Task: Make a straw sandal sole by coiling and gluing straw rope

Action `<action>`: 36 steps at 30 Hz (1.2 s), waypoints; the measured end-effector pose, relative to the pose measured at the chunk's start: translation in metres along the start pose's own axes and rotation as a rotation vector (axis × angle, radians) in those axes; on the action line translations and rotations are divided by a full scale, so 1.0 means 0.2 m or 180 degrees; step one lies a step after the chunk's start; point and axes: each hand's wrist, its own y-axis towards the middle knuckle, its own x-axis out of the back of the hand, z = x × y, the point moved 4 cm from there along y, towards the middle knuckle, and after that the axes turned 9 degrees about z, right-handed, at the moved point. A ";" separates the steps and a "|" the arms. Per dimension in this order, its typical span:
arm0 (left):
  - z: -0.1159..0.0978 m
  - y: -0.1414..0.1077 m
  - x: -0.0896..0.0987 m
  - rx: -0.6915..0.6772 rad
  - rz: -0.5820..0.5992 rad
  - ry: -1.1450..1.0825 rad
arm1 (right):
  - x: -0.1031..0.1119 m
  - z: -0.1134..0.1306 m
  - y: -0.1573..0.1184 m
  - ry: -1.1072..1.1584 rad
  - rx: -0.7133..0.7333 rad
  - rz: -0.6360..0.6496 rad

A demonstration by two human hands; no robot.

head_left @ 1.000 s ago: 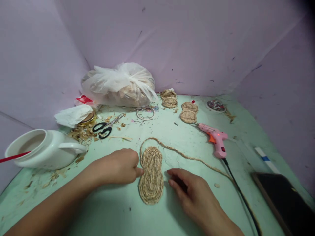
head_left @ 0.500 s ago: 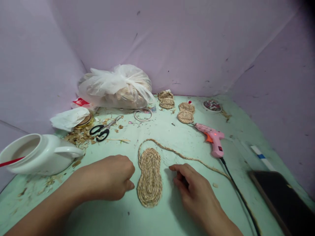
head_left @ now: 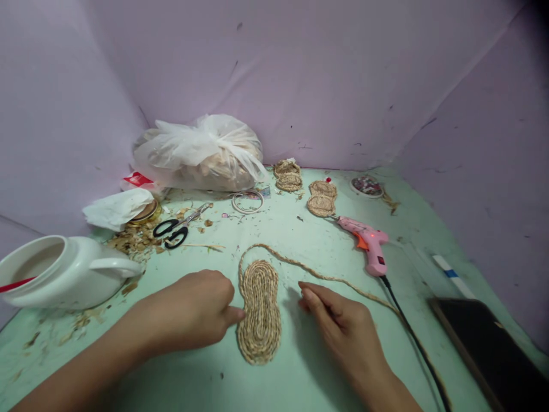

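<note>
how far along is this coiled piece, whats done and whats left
The coiled piece looks largely formed, with many rows laid in a narrow-waisted shape. In hand: the left hand's thumb is at its left edge, the right hand off its right side. Left, probably: the loose braid trailing from its upper left, unwound.

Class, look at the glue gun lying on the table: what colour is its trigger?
Orange, seen best in the head view.

Lilac walls (head_left: 274, 80), marked green tabletop (head_left: 206, 372)
</note>
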 end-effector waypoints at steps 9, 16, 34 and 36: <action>-0.22 0.07 -0.06 0.0785 -0.0722 -0.0041 | -0.11 0.09 -0.01 0.2334 -0.0329 0.1134; -0.16 0.03 -0.06 0.0743 -0.0864 -0.0057 | -0.14 0.14 -0.03 0.3616 -0.0662 0.1638; -0.18 0.08 -0.10 0.0549 -0.1463 -0.0156 | 0.06 0.02 0.05 0.0877 0.0086 -0.0002; -0.16 0.09 -0.10 0.0379 -0.1522 -0.0438 | 0.04 0.03 0.05 0.0980 0.0133 0.0064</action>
